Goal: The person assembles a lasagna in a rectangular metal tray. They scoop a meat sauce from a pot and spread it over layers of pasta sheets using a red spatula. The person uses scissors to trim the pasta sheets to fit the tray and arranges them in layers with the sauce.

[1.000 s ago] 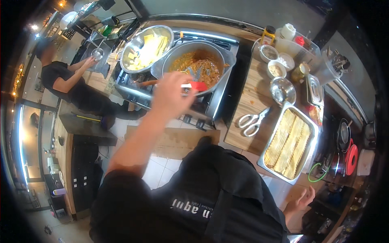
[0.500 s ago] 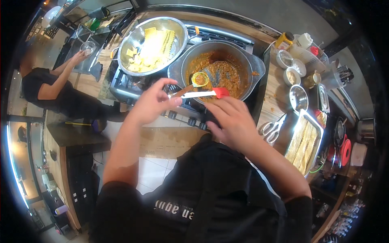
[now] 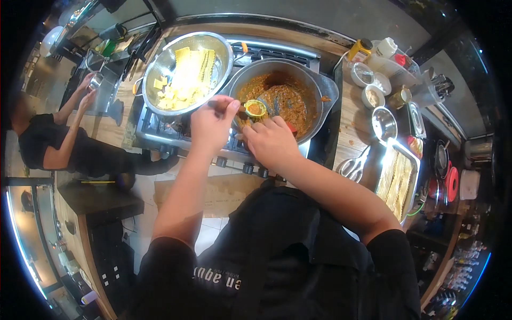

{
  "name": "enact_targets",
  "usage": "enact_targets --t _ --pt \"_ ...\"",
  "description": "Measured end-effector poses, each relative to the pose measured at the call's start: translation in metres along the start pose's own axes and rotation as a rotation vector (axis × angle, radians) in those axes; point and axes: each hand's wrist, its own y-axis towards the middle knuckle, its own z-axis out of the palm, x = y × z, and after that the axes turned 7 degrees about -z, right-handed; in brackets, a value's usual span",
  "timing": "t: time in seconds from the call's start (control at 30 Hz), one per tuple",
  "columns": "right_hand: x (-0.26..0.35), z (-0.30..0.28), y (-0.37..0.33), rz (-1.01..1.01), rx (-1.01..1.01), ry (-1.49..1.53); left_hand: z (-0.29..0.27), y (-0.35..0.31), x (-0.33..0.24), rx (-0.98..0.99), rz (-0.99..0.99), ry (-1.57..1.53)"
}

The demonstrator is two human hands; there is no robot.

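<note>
The left hand (image 3: 209,128) pinches the brown handle of a ladle (image 3: 255,109) between thumb and fingers, near the centre of the frame; the ladle's yellow-rimmed bowl is over the near left side of a grey metal pot (image 3: 327,85). Just beside it, the right hand (image 3: 272,143) has its fingers bent downward at the pot's near edge. The red head of a spatula (image 3: 292,128) shows past its knuckles; whether the fingers are closed around the handle, I cannot tell. Reddish-brown sauce (image 3: 280,101) coats the inside of the pot, which sits on the stove (image 3: 160,128) at upper centre. To its left, a metal colander (image 3: 223,61) holds ruffle-edged pasta sheets (image 3: 193,66). At right centre, scissors (image 3: 353,166) lie near a metal tray (image 3: 415,160) lined with more such sheets. At upper left, a co-worker (image 3: 40,133) holds a small metal container (image 3: 96,81).
</note>
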Motion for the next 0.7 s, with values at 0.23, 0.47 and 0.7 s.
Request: enact_targets --t 0.23,0.47,0.7 --pt "-0.074 -0.071 -0.036 0.249 -0.352 0.142 0.011 0.064 -0.079 0.217 0.231 0.647" --pt "-0.091 -0.111 -0.066 0.527 -0.640 0.422 0.107 0.152 -0.108 0.549 0.402 1.022" --pt "-0.103 -0.113 -0.100 0.643 -0.799 0.374 0.157 0.101 -0.143 0.847 0.758 1.082"
